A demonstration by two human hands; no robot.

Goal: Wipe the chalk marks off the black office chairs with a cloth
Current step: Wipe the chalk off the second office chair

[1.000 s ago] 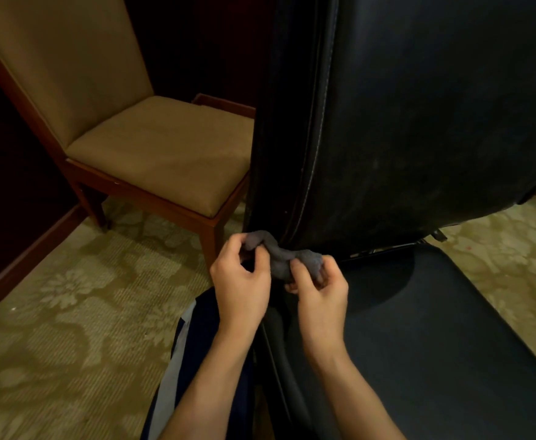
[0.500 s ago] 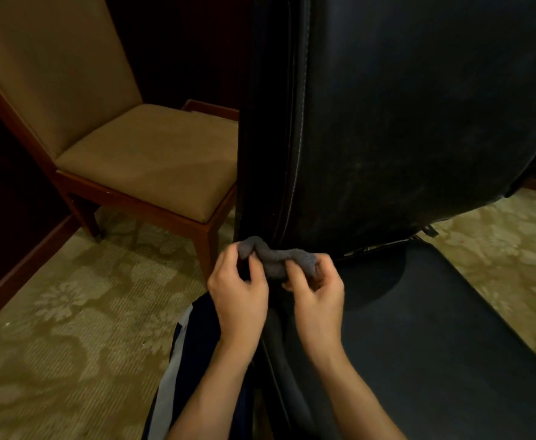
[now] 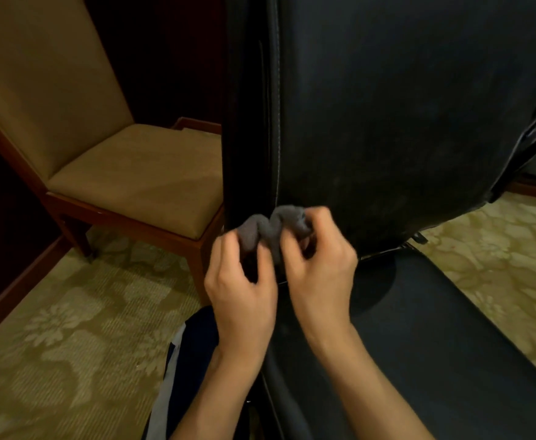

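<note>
A black office chair fills the right half of the view, its tall backrest [image 3: 403, 115] upright and its seat [image 3: 435, 328] below. Faint pale dust shows low on the backrest. A small grey cloth [image 3: 268, 228] is bunched into a twisted roll in front of the backrest's lower left edge. My left hand [image 3: 241, 293] pinches the cloth's left end between thumb and fingers. My right hand [image 3: 319, 271] grips its right end with curled fingers. Both hands are close together, just above the seat's back left corner.
A tan upholstered chair with a red-brown wooden frame [image 3: 127, 173] stands close on the left, its seat corner near my left hand. Patterned beige carpet [image 3: 54, 344] covers the floor. A dark wooden skirting [image 3: 16, 287] runs along the left wall. My dark trouser leg [image 3: 181, 369] is below.
Both hands have drawn closer together and lifted slightly, so the cloth has bunched from a stretched roll into a humped fold. The view has shifted a little to the right.
</note>
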